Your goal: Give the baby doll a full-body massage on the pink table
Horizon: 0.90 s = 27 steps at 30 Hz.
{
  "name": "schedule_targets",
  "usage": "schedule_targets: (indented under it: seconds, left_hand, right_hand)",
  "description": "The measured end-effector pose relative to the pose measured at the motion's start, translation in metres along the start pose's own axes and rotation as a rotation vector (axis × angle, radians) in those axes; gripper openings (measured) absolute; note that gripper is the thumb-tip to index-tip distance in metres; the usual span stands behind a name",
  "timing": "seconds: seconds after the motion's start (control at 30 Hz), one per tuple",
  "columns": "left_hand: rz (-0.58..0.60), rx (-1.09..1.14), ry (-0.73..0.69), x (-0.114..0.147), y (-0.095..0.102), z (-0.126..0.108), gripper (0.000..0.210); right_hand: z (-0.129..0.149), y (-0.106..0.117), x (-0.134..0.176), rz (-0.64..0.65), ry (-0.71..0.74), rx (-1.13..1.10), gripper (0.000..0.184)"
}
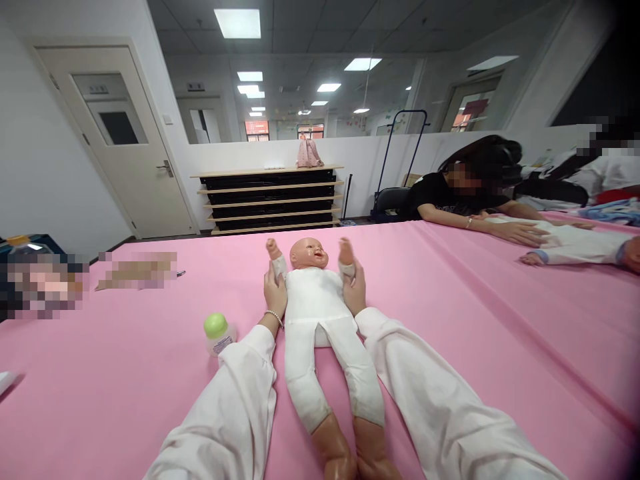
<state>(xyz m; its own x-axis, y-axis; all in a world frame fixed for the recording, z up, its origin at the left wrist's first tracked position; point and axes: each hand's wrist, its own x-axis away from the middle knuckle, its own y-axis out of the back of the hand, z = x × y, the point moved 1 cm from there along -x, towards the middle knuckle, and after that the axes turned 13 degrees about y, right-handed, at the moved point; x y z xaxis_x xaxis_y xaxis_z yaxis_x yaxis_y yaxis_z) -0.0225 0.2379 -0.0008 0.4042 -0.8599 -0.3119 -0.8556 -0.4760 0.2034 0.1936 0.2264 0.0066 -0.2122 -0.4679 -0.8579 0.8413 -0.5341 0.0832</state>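
Observation:
A baby doll [316, 297] with a white cloth body lies on its back on the pink-covered table [240, 413], feet toward me. Its head is at the far end and both its arms are raised. My left hand [275, 293] is closed around the doll's arm on the left, with the fingers partly hidden behind it. On the other side, my right hand [354, 288] grips the other arm. A small bottle with a green cap [218, 333] stands beside my left sleeve.
At the right, another person [450, 197] leans over a second doll [575, 240]. Blurred items [140, 270] lie at the far left. Beyond the table stand a low rack [270, 200] with a pink backpack [309, 153] on top, and a closed door [117, 147].

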Motion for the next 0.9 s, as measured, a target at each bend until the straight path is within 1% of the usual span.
schedule_targets:
  seconds: [0.07,0.1,0.13,0.17,0.23,0.37,0.43,0.5,0.6,0.67,0.73,0.8,0.87,0.9]
  left_hand:
    - [0.051,-0.067,-0.121,0.000,-0.002,0.000,0.048]
    - [0.075,-0.100,-0.176,0.000,-0.003,0.000,0.048]
    - [0.100,-0.127,-0.227,0.000,-0.003,0.001,0.048]
    - [0.122,-0.154,-0.271,-0.001,-0.003,0.002,0.048]
    - [0.153,-0.209,-0.331,-0.003,-0.003,0.003,0.049]
    - [0.179,-0.259,-0.364,-0.004,-0.003,0.004,0.050]
    - [0.172,-0.238,-0.338,-0.003,-0.003,0.002,0.049]
    - [0.148,-0.195,-0.265,-0.002,-0.002,0.001,0.048]
    - [0.084,-0.104,-0.086,-0.002,-0.001,0.002,0.047]
    - [0.029,-0.033,0.054,-0.003,0.000,0.004,0.046]
    - [-0.022,0.019,0.217,-0.006,0.001,0.009,0.043]
    - [-0.057,0.039,0.343,-0.008,0.001,0.013,0.042]
    - [-0.073,0.041,0.382,-0.009,0.001,0.016,0.041]
    - [-0.073,0.048,0.358,-0.010,0.001,0.016,0.042]
  right_hand:
    - [0.007,-0.003,0.000,0.218,0.177,0.009,0.047]
    - [0.009,-0.003,0.000,0.303,0.241,0.018,0.048]
    - [0.009,-0.004,0.000,0.362,0.284,0.026,0.049]
    - [0.008,-0.004,0.000,0.399,0.309,0.035,0.051]
    - [0.005,-0.004,-0.001,0.422,0.324,0.047,0.052]
    - [0.003,-0.005,0.000,0.413,0.297,0.035,0.050]
    - [0.003,-0.005,0.001,0.367,0.232,0.017,0.047]
    - [0.002,-0.005,0.002,0.275,0.114,-0.007,0.045]
    - [-0.006,-0.005,0.003,0.101,-0.104,-0.070,0.046]
    - [-0.016,-0.003,0.003,-0.026,-0.267,-0.099,0.047]
    - [-0.029,0.000,0.002,-0.180,-0.450,-0.080,0.046]
    - [-0.039,0.004,0.003,-0.311,-0.587,-0.031,0.045]
    - [-0.044,0.006,0.003,-0.369,-0.629,-0.004,0.044]
    - [-0.044,0.006,0.003,-0.373,-0.620,-0.001,0.044]
